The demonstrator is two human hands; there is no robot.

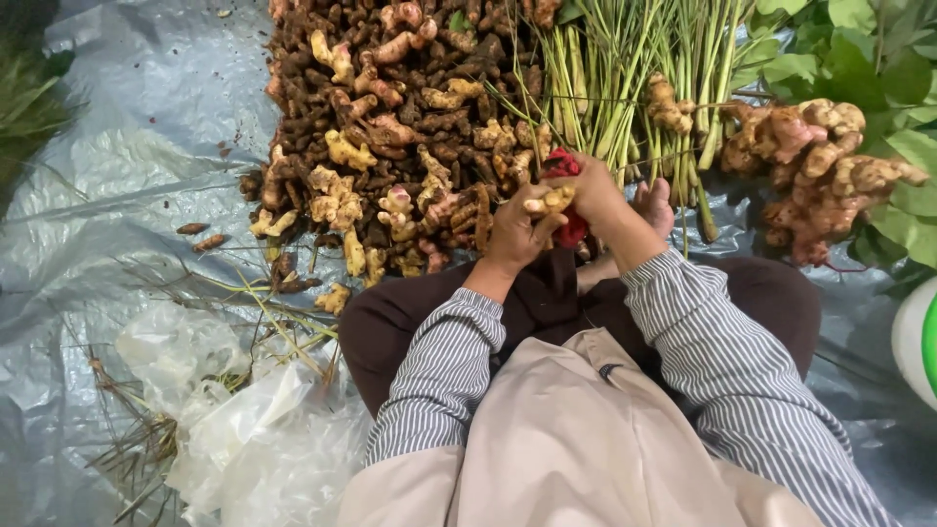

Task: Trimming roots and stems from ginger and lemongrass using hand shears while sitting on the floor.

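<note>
My left hand is closed around a yellow-brown ginger-like root piece, just in front of a big pile of brown and yellow roots. My right hand meets it from the right and grips a red-handled tool, whose red shows above and below the fingers. Both hands sit above my knees, sleeves striped. A bare foot shows just right of the hands.
Green stalks lie behind the hands. A cluster of larger pale roots and green leaves are at right. Clear plastic bags and dry stems lie at lower left on a grey tarp. A white container is at the right edge.
</note>
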